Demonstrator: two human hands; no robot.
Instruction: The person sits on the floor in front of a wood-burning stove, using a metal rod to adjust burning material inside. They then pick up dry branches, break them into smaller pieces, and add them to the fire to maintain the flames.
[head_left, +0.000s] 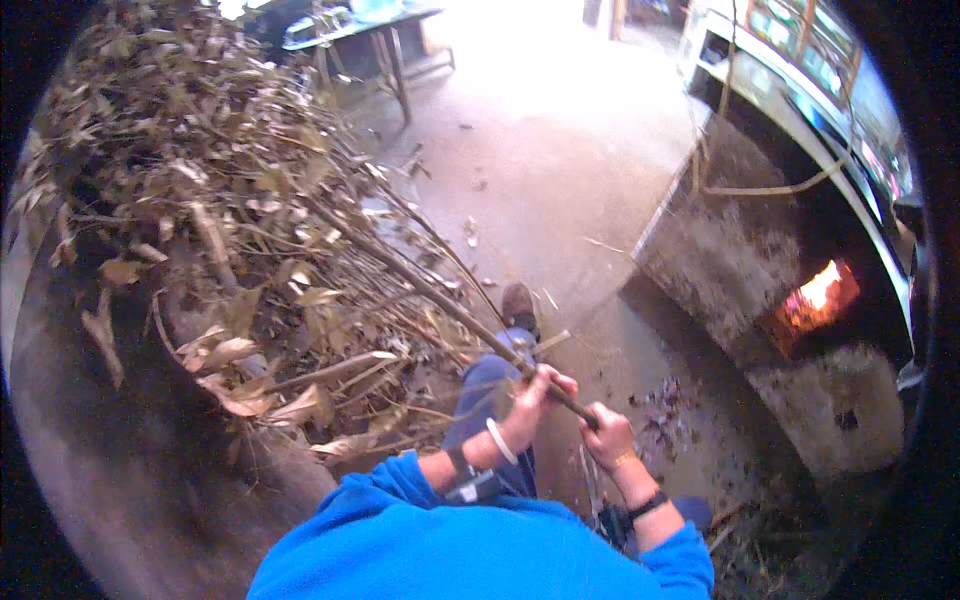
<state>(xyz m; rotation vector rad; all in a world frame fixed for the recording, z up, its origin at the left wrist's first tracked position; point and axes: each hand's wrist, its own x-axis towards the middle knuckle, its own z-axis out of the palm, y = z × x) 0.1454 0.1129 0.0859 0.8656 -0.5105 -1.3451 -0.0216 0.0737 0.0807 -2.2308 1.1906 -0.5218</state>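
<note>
Both of my hands grip one long, bare tree branch that slants from the brush pile down towards me. My left hand is closed around it above my bent knee. Close to the cut lower end, my right hand also holds the branch. Its far end runs into a large heap of dry leafy branches, where leaves hide the tip. Thinner twigs lie alongside it. A split piece of wood rests on the near side of the heap.
A fire burns in the opening of a masonry stove at the right. Over the stove top hangs a bent stick. A table stands at the back. Leaf scraps litter the concrete floor.
</note>
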